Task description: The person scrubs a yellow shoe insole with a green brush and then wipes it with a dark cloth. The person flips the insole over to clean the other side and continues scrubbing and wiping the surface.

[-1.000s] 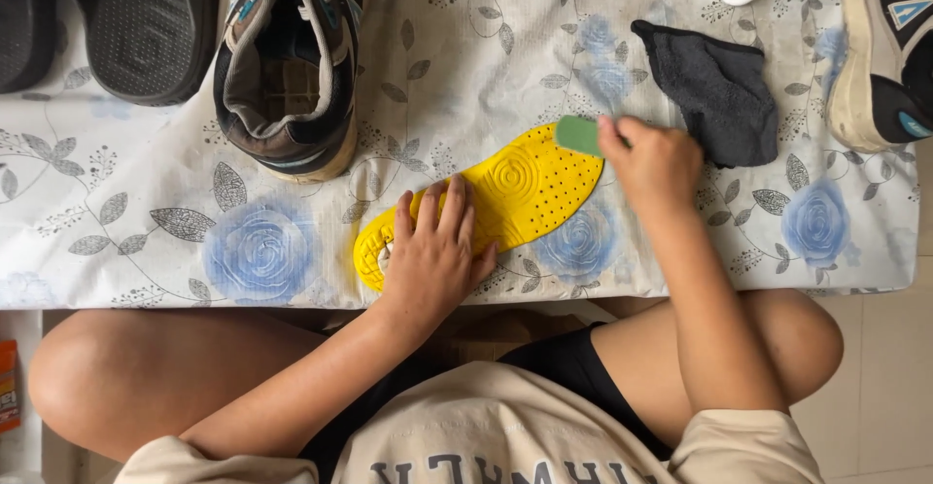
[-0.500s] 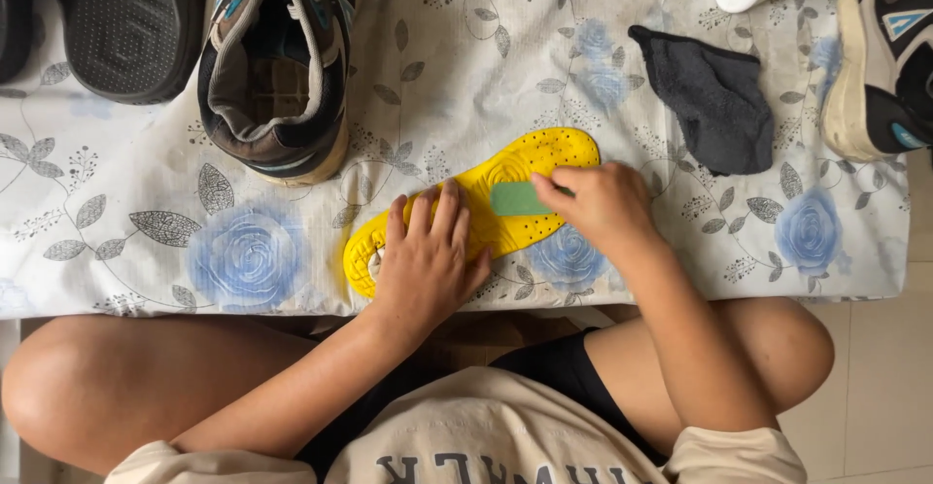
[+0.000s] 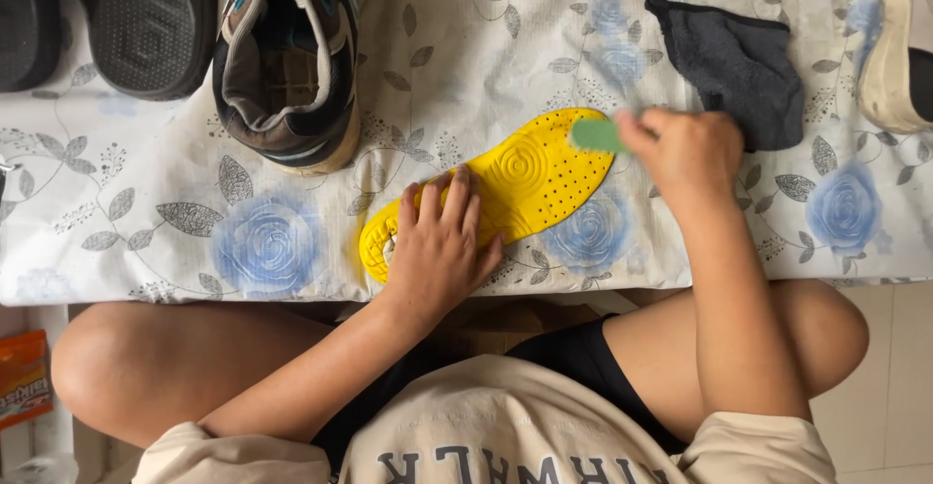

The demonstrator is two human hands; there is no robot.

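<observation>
A yellow shoe insole (image 3: 525,181) lies slanted on a low table covered with a white cloth printed with blue roses (image 3: 272,241). My left hand (image 3: 442,246) presses flat on the insole's heel end, fingers spread. My right hand (image 3: 685,154) is closed around a small green brush or sponge (image 3: 595,134), which touches the insole's toe end. The part of the green piece inside my fingers is hidden.
A worn grey and brown sneaker (image 3: 287,56) stands behind the insole. Black soles (image 3: 146,22) lie at the far left. A dark grey cloth (image 3: 739,66) lies behind my right hand, another shoe (image 3: 899,47) at the right edge. An orange packet (image 3: 21,377) lies on the floor.
My right hand slid the green piece from the toe end to the insole's middle and back out to the toe end. My left hand has stayed on the heel end.
</observation>
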